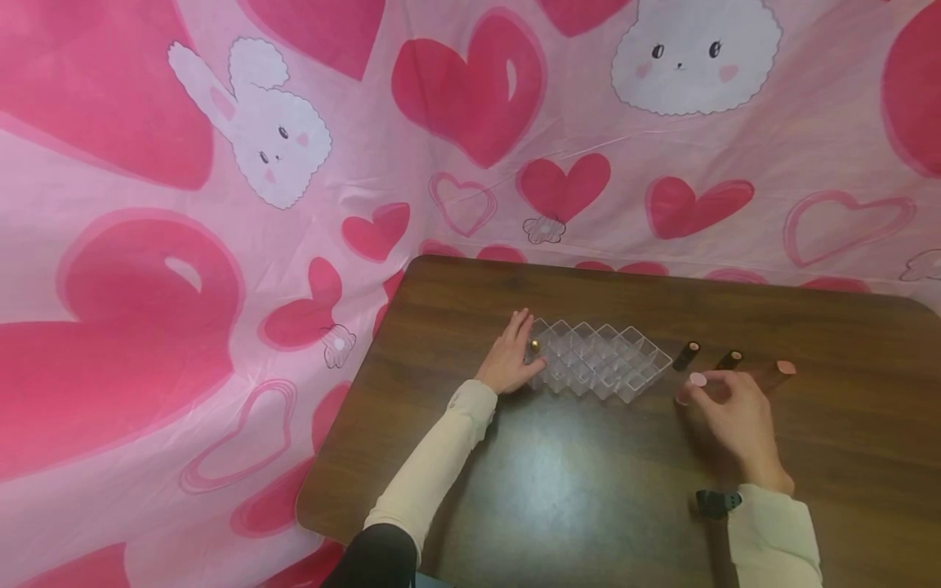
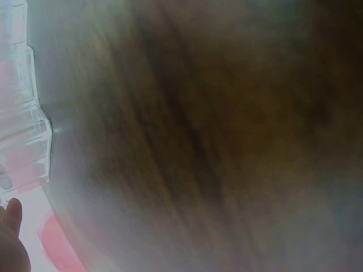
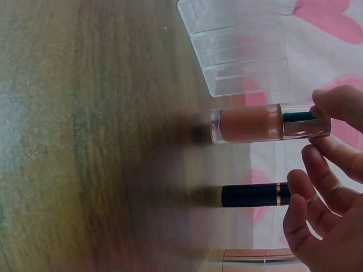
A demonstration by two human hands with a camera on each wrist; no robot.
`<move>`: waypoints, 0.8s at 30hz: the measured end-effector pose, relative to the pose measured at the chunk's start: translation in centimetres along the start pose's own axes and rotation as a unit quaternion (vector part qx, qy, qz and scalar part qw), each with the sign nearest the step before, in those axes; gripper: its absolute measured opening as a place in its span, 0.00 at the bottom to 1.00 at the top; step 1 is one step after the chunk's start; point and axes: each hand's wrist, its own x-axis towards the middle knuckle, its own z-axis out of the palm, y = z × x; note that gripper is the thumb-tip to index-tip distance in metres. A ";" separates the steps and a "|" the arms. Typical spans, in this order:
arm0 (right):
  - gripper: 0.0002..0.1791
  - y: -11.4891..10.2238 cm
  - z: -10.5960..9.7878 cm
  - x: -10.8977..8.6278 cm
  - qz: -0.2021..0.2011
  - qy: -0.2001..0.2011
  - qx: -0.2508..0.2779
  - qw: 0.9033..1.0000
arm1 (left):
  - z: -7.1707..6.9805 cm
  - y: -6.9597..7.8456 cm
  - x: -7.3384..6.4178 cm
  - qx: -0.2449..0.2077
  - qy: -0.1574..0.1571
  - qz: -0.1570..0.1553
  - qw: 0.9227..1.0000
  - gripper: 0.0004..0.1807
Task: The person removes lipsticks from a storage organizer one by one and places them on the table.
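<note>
My right hand (image 1: 742,416) pinches the silvery cap of a lip gloss tube (image 3: 249,124) with peach-coloured contents between thumb and fingers. It holds the tube close over the table, just right of a clear lipstick organizer (image 1: 603,363) with diamond-shaped slots. At the organizer's left end, my left hand (image 1: 510,358) rests against its side with fingers extended. A gold-topped item (image 1: 535,345) sits in a slot beside those fingers. Only a bit of this hand shows in the left wrist view, by the organizer's clear walls (image 2: 25,130).
Behind the right hand stand a dark lipstick (image 1: 687,355), a second black lipstick (image 1: 730,360) with a gold band and a pink-topped tube (image 1: 785,369). The brown wooden table (image 1: 544,498) meets a pink heart-patterned cloth (image 1: 470,98) at its back and left edges.
</note>
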 end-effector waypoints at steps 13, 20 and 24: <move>0.21 0.5 0.3 0.0 -0.008 0.002 0.000 1.000 | 0.0 -0.2 -0.1 -0.011 0.000 0.006 1.000 0.44; 0.22 0.8 0.5 0.1 -0.012 0.005 -0.003 1.000 | 0.2 -0.2 0.0 -0.006 0.001 0.004 1.000 0.45; 0.24 0.9 0.5 0.0 0.003 -0.012 -0.003 1.000 | 0.2 -0.2 0.0 -0.007 0.002 0.004 1.000 0.45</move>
